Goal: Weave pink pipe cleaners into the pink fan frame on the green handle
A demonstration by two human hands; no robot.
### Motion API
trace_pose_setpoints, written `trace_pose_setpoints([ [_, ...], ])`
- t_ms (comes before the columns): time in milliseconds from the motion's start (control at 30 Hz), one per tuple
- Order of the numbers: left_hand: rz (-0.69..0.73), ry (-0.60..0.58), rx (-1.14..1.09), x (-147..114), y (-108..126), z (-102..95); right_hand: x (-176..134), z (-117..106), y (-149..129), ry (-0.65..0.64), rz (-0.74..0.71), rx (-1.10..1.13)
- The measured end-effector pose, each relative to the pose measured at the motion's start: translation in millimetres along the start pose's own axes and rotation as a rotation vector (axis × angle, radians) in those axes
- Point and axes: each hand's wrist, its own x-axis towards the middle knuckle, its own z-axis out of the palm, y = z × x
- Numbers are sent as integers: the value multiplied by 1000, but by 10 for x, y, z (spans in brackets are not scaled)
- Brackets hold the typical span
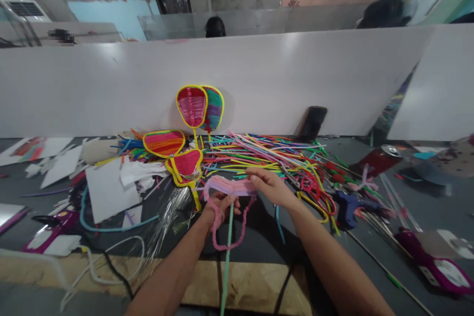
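Observation:
Near the table's front edge, a fan-shaped pink pipe-cleaner frame [240, 231] is held up, its upper part filled with rows of pink and lilac pipe cleaners [237, 185]. My left hand [222, 206] grips it from behind and below, with the fingers wrapped at the filled rows. A pale green pipe cleaner [227, 261] hangs from the middle, past that hand. At the upper right corner of the frame, my right hand [272, 186] pinches the ends of the rows, fingers bent. The lower half of the frame is an open loop.
Several yellow-edged pipe-cleaner fans [191, 108] lean or lie behind my hands. A heap of loose pipe cleaners [255, 150] spreads along the white partition [259, 79]. To the right are a phone [313, 123], a red can [381, 159] and a blue glue gun [348, 209]; white paper [111, 190] lies left.

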Motion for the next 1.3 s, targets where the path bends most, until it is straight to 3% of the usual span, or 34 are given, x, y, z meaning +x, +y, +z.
trace_pose_setpoints([
  [200,46,62,-2,16,128,-138,40,85,161,32,137,209],
  [333,54,24,103,-17,192,-110,54,117,94,-72,194,229],
  [433,56,-13,231,-71,351,-138,17,38,38,-77,190,192],
  [600,77,79,611,-356,727,-387,-111,-53,140,-23,203,72],
  [667,179,211,1032,-536,793,-462,-141,-44,230,3,201,-8],
  [767,301,183,1382,-794,697,-461,-192,-53,321,77,183,-154],
  [867,490,13,1502,-968,421,-403,-334,-152,299,138,165,-294],
  [933,553,-41,1543,-1038,228,-394,-498,-264,239,160,157,-377],
  [1100,548,35,1523,-1140,6,-484,-989,-566,119,227,225,-613],
  [1300,454,156,1274,-1088,184,-384,-1312,-783,50,315,336,-928],
])
